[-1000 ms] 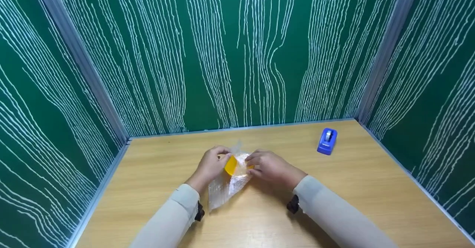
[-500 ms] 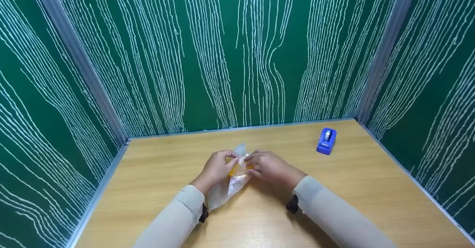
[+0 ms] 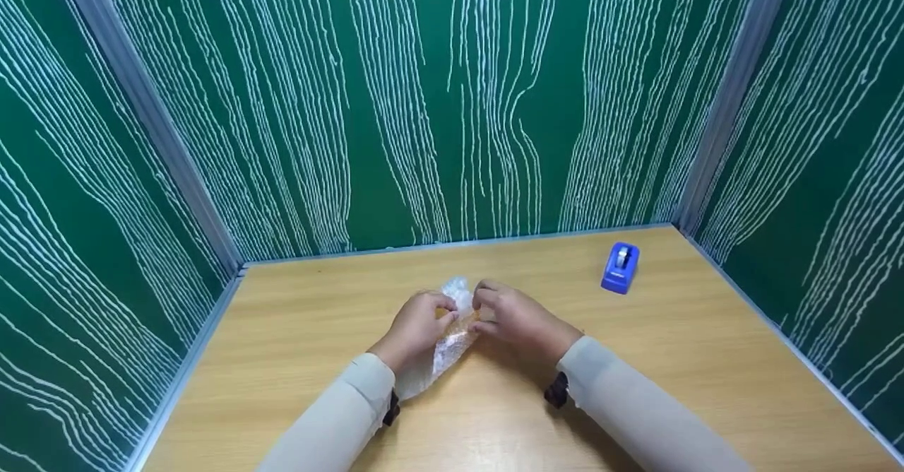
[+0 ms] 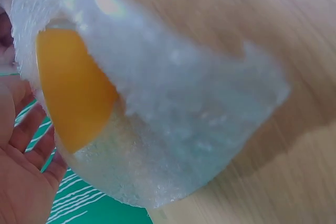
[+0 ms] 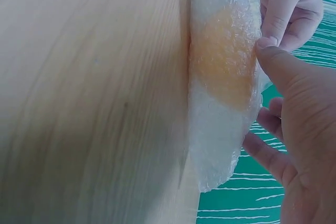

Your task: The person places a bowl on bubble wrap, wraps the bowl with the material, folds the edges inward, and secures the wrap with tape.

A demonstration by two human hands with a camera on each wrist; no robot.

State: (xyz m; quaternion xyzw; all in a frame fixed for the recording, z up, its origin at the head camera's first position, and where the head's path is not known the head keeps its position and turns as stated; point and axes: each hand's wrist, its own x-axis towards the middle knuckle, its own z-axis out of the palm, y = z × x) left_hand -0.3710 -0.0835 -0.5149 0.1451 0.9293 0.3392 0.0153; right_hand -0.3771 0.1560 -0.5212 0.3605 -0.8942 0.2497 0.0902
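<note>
A sheet of bubble wrap [image 3: 450, 352] is folded around a smooth yellow-orange object. In the left wrist view, that yellow-orange object [image 4: 76, 87] shows bare through a gap in the bubble wrap [image 4: 178, 98]; its kind cannot be made out. My left hand [image 3: 415, 327] pinches the bubble wrap from the left side in the head view. From the right, my right hand [image 3: 521, 316] holds the wrapped object, thumb against the wrap and fingers bent behind it. The right wrist view shows the orange colour through the bubble wrap [image 5: 223, 61], with my right hand [image 5: 302, 124] along its edge.
A blue tape dispenser [image 3: 620, 268] stands on the wooden table [image 3: 296, 359] toward the back right. Green walls [image 3: 395, 104] with white wavy lines rise at the back and both sides. Grey metal posts [image 3: 727, 104] mark the corners.
My left hand has moved right, toward my right hand, drawing bubble wrap over the yellow-orange object, which now shows less in the head view. My right hand stays about in place, its fingers shifting slightly.
</note>
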